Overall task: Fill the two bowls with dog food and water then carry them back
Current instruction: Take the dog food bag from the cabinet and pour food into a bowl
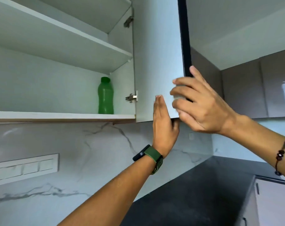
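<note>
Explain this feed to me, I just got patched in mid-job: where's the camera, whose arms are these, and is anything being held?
There is one picture, from a camera worn on a person's head, tilted up at a wall cupboard. The arms are that person's own. The right hand grips the lower corner of the open cupboard door; the left hand lies flat against the door's inner face. Nothing else is held. Inside, a green bottle stands on the bottom shelf; the other shelves look bare. Below runs a dark countertop. No bowls or dog food show.
</note>
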Demonstrator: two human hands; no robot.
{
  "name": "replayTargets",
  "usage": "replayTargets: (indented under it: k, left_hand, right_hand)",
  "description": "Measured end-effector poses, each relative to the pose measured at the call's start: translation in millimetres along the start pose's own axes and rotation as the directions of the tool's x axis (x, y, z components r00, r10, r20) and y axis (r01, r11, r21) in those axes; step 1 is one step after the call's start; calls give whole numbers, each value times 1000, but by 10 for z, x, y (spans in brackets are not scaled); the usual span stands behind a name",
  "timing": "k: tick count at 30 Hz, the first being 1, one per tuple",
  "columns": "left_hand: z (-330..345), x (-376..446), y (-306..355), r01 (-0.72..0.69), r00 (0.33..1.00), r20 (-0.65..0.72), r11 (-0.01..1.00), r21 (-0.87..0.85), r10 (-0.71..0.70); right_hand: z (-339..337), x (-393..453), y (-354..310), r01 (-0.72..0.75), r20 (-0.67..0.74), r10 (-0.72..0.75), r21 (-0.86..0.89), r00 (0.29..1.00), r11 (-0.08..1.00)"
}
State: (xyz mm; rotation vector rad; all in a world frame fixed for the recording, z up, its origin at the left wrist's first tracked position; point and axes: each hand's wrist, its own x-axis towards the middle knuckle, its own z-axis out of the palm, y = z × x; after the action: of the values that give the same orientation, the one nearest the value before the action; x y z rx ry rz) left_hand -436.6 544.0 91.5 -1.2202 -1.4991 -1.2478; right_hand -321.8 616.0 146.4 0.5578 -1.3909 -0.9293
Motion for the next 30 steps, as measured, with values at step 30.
replayTargets:
  k: [30]
  left_hand:
    - [1439,414,-388,-301,953,180,837,457,244]
  right_hand:
    - [179,-1603,725,31,633,270,-422,726,906]
